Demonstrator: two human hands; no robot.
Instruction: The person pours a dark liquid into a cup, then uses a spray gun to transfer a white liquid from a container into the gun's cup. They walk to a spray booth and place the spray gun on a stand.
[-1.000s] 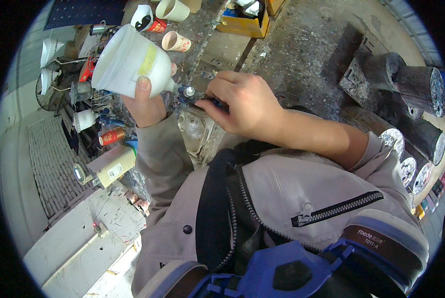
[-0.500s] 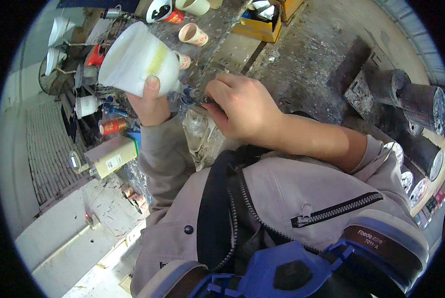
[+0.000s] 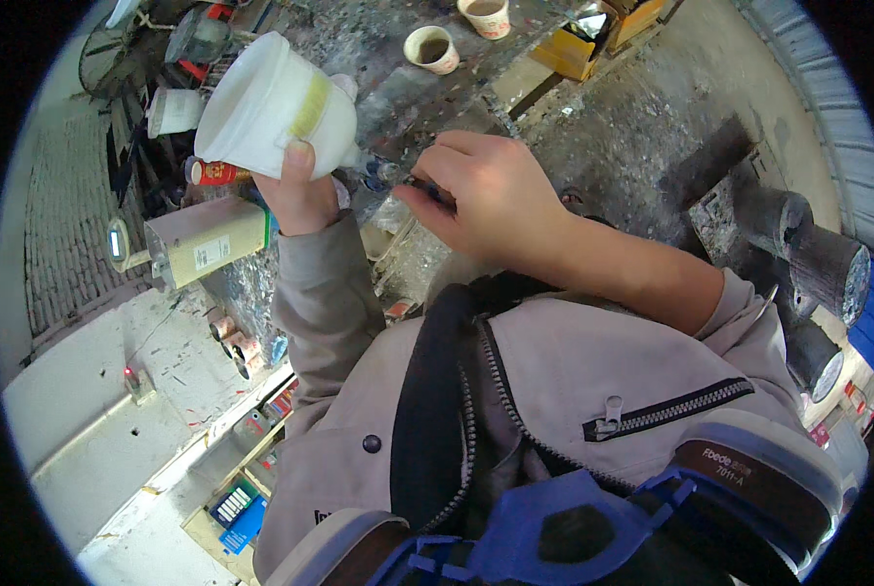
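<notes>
White cup [image 3: 266, 109] (tilted) | left hand [image 3: 300, 198] clasping, thumb up | right hand [image 3: 491, 193] curled

Bright light pales the flat, stained white panel [image 3: 81, 396] below and left of the left grip [image 3: 300, 198]; the rough, speckled dark-grey floor [image 3: 642, 127] beyond the right grip [image 3: 491, 195] is dimmer. Detail between the grips looks soft. Fisheye distortion curves everything farther out, ending in black corners.
</notes>
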